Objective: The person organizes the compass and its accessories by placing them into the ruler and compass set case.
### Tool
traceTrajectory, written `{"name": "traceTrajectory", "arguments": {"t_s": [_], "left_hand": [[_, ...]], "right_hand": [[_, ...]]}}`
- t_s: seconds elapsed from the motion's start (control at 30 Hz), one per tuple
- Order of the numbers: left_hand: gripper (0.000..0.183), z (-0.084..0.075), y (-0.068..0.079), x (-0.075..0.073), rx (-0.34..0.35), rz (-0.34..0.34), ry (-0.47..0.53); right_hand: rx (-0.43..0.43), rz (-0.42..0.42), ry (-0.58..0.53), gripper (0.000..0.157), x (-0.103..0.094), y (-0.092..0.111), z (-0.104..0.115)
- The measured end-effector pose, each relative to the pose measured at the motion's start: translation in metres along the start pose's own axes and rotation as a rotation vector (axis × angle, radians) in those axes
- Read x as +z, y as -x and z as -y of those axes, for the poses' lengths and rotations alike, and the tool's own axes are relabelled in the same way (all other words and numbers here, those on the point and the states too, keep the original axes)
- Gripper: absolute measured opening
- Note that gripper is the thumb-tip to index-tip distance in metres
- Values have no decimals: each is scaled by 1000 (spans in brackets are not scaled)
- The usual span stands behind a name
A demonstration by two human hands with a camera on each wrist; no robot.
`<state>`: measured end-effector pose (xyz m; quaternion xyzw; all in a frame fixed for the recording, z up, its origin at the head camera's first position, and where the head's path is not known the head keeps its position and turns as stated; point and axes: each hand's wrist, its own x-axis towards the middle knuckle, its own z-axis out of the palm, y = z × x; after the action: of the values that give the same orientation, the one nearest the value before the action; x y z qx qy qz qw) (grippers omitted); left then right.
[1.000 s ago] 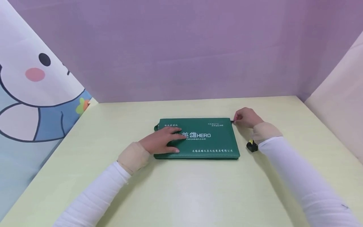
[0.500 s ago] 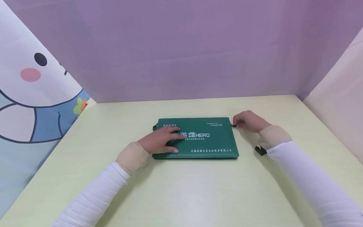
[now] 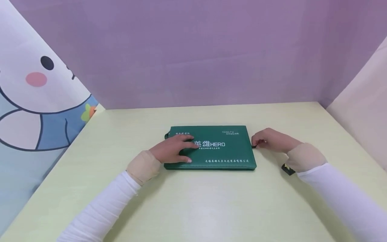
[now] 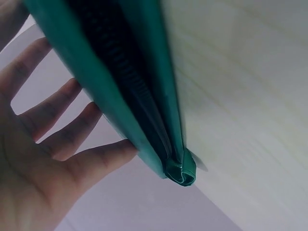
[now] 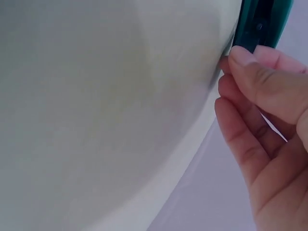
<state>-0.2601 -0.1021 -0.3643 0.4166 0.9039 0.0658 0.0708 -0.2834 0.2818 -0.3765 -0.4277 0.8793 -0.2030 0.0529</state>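
A flat green zip case (image 3: 223,153) with white lettering, "HERO" among it, lies on the table. My left hand (image 3: 173,148) rests on its left part with the fingers spread. In the left wrist view, those fingertips lie along the upper edge of the case (image 4: 108,103), above a dark zipper (image 4: 130,79) that runs to a small green loop (image 4: 182,172) at the corner. At the right side, my right hand (image 3: 272,139) pinches a dark zipper pull (image 3: 253,147). Thumb and forefinger close on that pull in the right wrist view, right against the case (image 5: 279,21).
The pale table (image 3: 199,205) extends around the case on all sides. A purple backdrop (image 3: 196,57) rises behind it, with a cartoon-printed sheet (image 3: 51,90) on the left. A small black and yellow item (image 3: 288,169) sits at the right wrist.
My right hand has slid the zipper pull along the case's right side, from the far corner to about halfway toward the near edge. The left hand keeps its place on the case.
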Motion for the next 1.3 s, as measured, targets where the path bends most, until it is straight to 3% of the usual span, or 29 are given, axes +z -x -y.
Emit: {"name": "traceTrajectory", "arguments": {"t_s": [0.53,0.73,0.9,1.07,1.3], "left_hand": [[53,0,-1,2,-3,-13,11],[53,0,-1,2,7,-17,17],[53,0,-3,1,14,-11,28],[53,1,-2,0,11,-13,31],[52,-2,0,1,-33,-25,12]], "right_hand": [[-109,87,-159,24,8,25,32],[-112,102,-238,18,12,33,41],[-108,86,-230,16,15,35,47],[-56,71,-199,21,18,35,52],[142,28,-109,23,21,27,55]]}}
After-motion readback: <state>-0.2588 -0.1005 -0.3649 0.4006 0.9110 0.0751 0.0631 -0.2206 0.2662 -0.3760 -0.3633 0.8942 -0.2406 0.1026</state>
